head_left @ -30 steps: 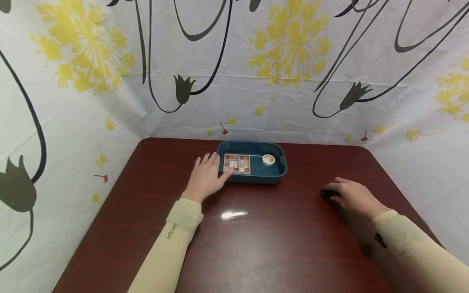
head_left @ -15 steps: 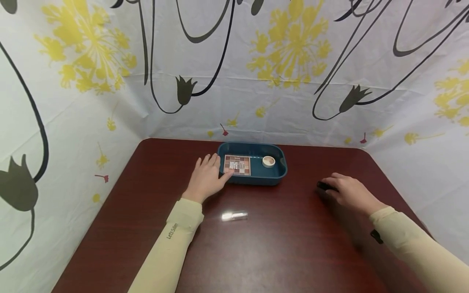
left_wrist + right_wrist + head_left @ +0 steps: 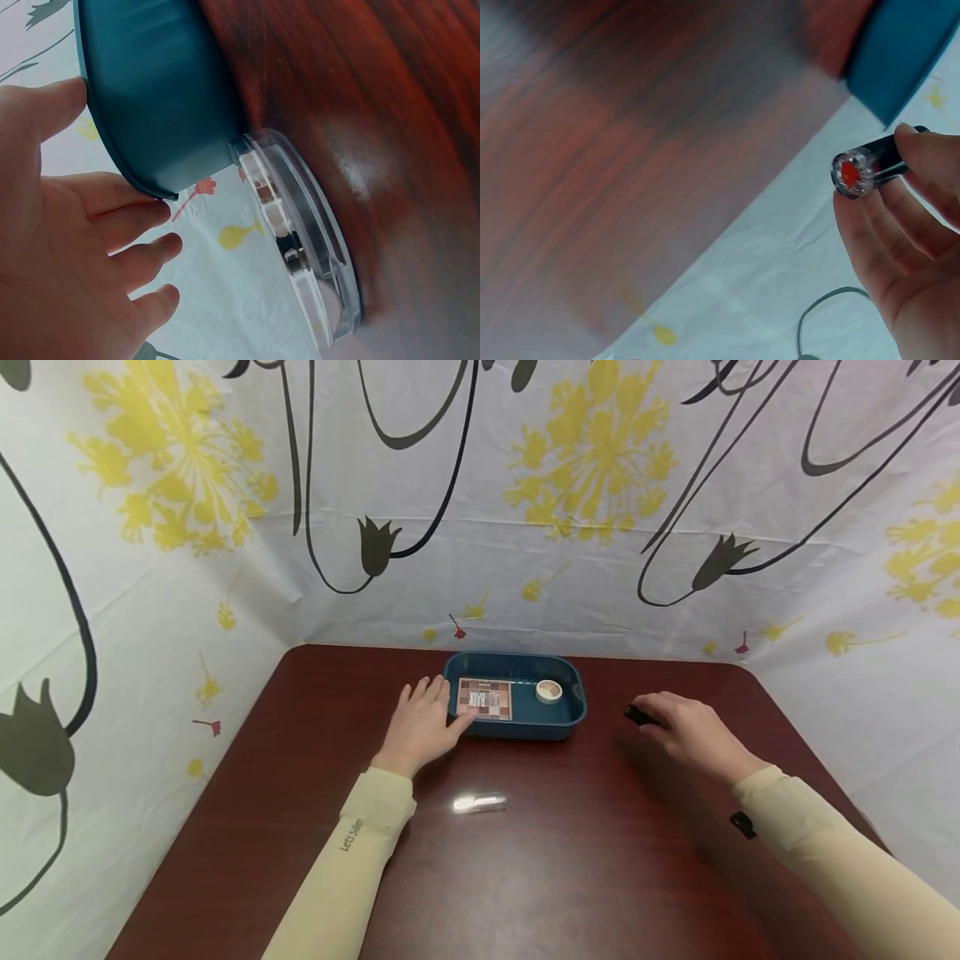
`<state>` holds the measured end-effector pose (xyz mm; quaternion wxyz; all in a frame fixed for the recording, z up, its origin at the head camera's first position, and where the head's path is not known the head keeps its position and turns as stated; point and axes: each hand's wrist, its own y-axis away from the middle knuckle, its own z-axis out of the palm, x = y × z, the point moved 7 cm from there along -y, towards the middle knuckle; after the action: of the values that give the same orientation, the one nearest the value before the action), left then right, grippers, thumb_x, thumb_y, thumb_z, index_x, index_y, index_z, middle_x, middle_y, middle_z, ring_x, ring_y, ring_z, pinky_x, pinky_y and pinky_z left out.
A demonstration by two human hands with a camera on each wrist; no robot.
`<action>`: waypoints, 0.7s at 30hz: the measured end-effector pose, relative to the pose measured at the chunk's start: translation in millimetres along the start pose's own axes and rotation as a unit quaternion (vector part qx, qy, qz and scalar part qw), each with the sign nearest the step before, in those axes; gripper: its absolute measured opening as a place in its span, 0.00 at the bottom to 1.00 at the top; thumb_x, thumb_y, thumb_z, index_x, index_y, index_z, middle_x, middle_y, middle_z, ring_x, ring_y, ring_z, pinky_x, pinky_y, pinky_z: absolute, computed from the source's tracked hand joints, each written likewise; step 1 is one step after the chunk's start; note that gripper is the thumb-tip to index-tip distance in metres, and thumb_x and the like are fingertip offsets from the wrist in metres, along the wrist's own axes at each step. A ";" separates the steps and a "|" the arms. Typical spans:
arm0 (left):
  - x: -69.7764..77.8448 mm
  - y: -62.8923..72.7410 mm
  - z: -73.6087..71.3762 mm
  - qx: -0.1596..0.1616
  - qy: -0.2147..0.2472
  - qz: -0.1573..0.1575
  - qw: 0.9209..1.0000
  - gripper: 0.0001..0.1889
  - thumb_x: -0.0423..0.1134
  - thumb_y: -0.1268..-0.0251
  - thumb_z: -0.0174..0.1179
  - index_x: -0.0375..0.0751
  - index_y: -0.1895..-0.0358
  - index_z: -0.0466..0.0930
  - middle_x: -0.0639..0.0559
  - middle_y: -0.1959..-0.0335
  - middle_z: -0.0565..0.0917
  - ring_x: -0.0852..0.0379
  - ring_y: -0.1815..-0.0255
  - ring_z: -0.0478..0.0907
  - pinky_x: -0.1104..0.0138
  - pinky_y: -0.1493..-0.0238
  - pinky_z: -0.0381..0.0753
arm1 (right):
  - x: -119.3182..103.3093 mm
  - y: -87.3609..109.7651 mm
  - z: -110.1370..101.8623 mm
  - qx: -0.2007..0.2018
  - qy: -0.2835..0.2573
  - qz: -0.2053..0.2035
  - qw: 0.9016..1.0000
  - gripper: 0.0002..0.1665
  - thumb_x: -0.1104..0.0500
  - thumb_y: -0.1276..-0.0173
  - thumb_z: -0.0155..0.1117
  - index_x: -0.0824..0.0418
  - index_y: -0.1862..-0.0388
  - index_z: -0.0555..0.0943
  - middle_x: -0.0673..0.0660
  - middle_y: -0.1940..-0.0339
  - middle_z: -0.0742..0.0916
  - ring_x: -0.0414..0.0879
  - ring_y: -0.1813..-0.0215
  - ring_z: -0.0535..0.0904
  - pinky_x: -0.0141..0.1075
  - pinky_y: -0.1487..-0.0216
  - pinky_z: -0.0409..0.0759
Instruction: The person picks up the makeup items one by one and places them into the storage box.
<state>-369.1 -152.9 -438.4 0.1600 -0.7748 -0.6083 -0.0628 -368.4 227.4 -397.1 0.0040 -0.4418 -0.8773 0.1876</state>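
Observation:
My left hand (image 3: 422, 722) rests at the left end of the blue tray (image 3: 525, 728), thumb and fingers touching its rim in the left wrist view. Inside the tray lie a flat makeup palette (image 3: 484, 699) with lettering and a small round pot (image 3: 548, 692). Over the table to the right of the tray, my right hand (image 3: 693, 731) holds a small black lipstick tube (image 3: 885, 157) between thumb and fingers. Its clear end with a red centre faces the right wrist camera. Close to the tray in the left wrist view is a clear-cased item (image 3: 300, 240) with white and brown parts.
A small clear tube (image 3: 480, 802) lies on the dark red wooden table (image 3: 540, 877), in front of the tray. Patterned white cloth (image 3: 465, 552) hangs along the table's back and sides. A black object (image 3: 742, 824) shows at my right sleeve.
My right hand has moved left and away from me, bringing the lipstick tube closer to the tray. My left hand and the tray have stayed in place.

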 end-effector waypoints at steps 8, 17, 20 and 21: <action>-0.5 0.0 0.1 0.001 -0.001 -0.001 1.000 0.44 0.67 0.28 0.49 0.33 0.23 0.60 0.39 0.22 0.60 0.40 0.21 0.52 0.45 0.23 0.47 | -17.2 -25.3 0.4 0.027 -0.030 -0.005 0.999 0.22 0.65 0.37 0.75 0.51 0.46 0.81 0.46 0.53 0.83 0.41 0.56 0.82 0.45 0.56 0.83; -1.1 -0.1 -0.1 0.004 -0.002 0.000 1.000 0.45 0.68 0.28 0.49 0.33 0.23 0.60 0.38 0.22 0.61 0.40 0.21 0.53 0.45 0.23 0.46 | -41.4 -55.8 6.6 0.028 -0.065 -0.015 0.997 0.20 0.63 0.35 0.74 0.51 0.46 0.82 0.46 0.52 0.83 0.41 0.54 0.83 0.44 0.54 0.84; -1.6 -0.6 0.9 0.002 -0.008 -0.001 1.000 0.47 0.70 0.28 0.46 0.33 0.23 0.60 0.39 0.22 0.60 0.41 0.21 0.53 0.46 0.23 0.46 | -49.4 -64.3 10.2 0.026 -0.072 -0.023 0.997 0.21 0.63 0.35 0.74 0.52 0.44 0.82 0.48 0.51 0.84 0.42 0.53 0.83 0.44 0.55 0.84; -1.7 -0.7 1.0 0.002 -0.010 -0.001 1.000 0.47 0.71 0.28 0.45 0.33 0.23 0.60 0.39 0.22 0.60 0.41 0.21 0.53 0.46 0.23 0.47 | -52.0 -66.8 11.3 0.026 -0.073 -0.026 0.997 0.22 0.64 0.36 0.74 0.53 0.43 0.82 0.48 0.51 0.84 0.42 0.53 0.83 0.44 0.55 0.84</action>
<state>-370.3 -154.0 -439.8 0.1555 -0.7746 -0.6106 -0.0541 -390.3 147.3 -377.1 -0.0436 -0.4034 -0.8813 0.2423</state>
